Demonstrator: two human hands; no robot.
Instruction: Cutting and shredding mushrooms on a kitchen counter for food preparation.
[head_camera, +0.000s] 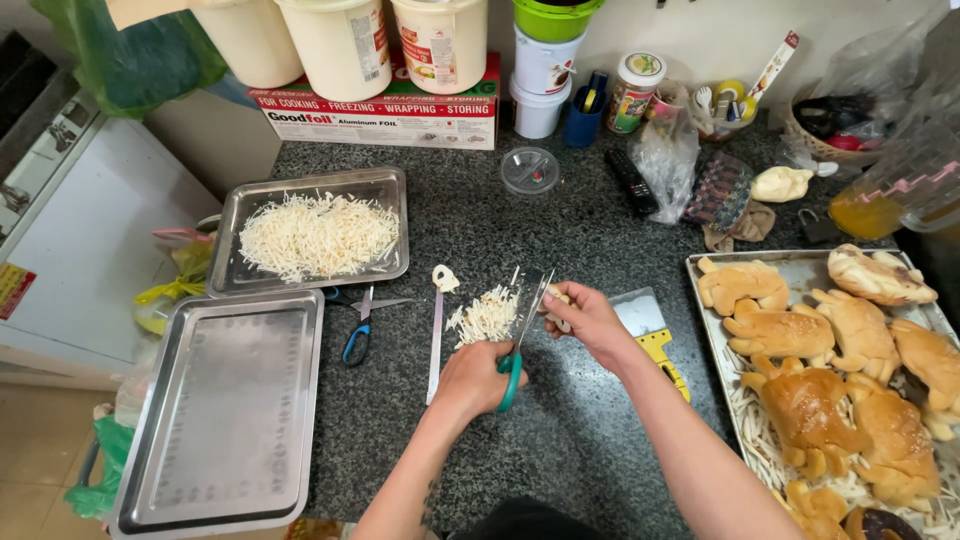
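My left hand (478, 376) grips green-handled scissors (520, 335), blades pointing up and away over the dark granite counter (560, 440). My right hand (590, 320) pinches a small pale piece of dough or pastry (556, 298) right at the blades. A small pile of thin pale cut strips (486, 316) lies just left of the blades. A long knife (436, 345) with a pale lump at its tip rests left of that pile.
A metal tray (385, 185) holding pale strips sits at the upper left, an empty tray (225, 410) below it. Blue-handled scissors (358, 328) lie between them. A yellow-handled scraper (655, 335) lies right of my hands. A tray (710, 330) of browned animal-shaped buns fills the right. Tubs, a foil box and jars line the back.
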